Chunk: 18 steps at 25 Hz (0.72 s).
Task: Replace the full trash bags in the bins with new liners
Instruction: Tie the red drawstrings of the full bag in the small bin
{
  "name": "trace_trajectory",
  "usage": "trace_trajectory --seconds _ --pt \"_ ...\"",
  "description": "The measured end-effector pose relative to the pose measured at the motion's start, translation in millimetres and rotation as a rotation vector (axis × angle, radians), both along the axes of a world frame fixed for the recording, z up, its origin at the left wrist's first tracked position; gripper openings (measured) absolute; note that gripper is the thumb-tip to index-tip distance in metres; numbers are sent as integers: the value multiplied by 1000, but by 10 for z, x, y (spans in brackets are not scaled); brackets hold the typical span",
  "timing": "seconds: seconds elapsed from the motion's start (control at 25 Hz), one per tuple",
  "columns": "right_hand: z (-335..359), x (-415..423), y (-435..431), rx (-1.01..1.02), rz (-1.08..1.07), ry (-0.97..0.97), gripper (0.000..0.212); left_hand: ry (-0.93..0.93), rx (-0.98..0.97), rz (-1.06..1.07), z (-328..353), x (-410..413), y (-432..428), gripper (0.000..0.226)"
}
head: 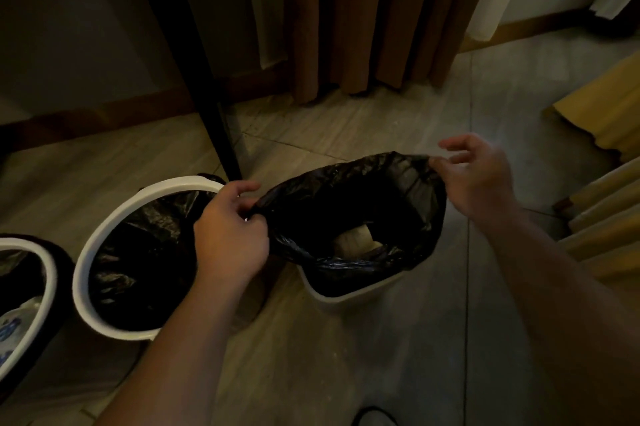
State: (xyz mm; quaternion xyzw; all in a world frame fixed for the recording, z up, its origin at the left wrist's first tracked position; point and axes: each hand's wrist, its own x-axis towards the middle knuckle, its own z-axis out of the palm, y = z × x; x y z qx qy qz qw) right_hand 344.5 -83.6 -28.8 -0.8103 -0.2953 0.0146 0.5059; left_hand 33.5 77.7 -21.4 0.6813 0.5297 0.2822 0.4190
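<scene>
The black trash bag (pixel 349 200), scrap paper inside, sits in the small white bin (pixel 346 297) on the floor. The left hand (pixel 230 235) grips one rim edge and the right hand (pixel 481 183) pinches the opposite one, stretching the mouth, probably to lift it out. A lined round bin (pixel 78 273) stands just beside.

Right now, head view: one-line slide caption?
Left hand and right hand hold the rim of a black bag in a white bin.

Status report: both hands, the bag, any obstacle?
Left hand grips, right hand pinches rim of black plastic trash bag. Bag mouth open, partly in white plastic bin. Lined round white bin beside left hand.
</scene>
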Motion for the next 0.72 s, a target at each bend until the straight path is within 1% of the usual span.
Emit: trace_trajectory --seconds 0.04,0.08,0.12,0.16,0.2,0.24,0.28,0.32,0.36,0.4,0.44,0.52,0.56,0.6,0.64,0.68,0.72 --pt "57 -121 -33 -94 73 -163 20 21 -5 -6 6 -15 8 44" --pt "114 -273 -62 -201 218 -225 18 47 -16 -14 20 -20 21 45" --pt "148 -444 -82 -348 408 -180 18 84 -36 -34 53 -14 40 45" --pt "161 -613 -98 -532 590 -126 26 150 -47 -80 94 -9 79 44" --pt "118 -754 -125 -688 739 -128 36 261 -31 -155 146 18 132 44" --pt "35 -861 -157 -789 832 -211 45 397 12 -242 199 69 213 49" --pt "-55 -936 -189 -844 874 -322 53 519 67 -313 254 155 301 57" --pt "-127 -980 -224 -874 879 -402 59 591 116 -360 303 283 385 64" --pt "-177 -987 -268 -897 858 -426 61 615 150 -396 329 452 469 66" --pt "-203 -964 -319 -906 835 -425 61 602 171 -437 322 643 548 64" --pt "-212 -931 -374 -903 821 -434 56 595 166 -482 310 830 591 62" --pt "-224 -862 -471 -854 809 -482 36 660 146 -581 170 1120 625 60" --pt "-218 -842 -510 -818 792 -498 25 696 152 -619 73 1217 653 54" --pt "-225 -833 -551 -791 767 -496 17 721 185 -640 -3 1275 668 39" --pt "-224 -823 -579 -776 741 -483 16 737 232 -642 -79 1300 705 17" --pt "-212 -803 -600 -766 721 -458 16 731 267 -643 -127 1314 740 4" --pt "-185 -777 -622 -754 705 -423 16 725 292 -629 -167 1330 773 13"
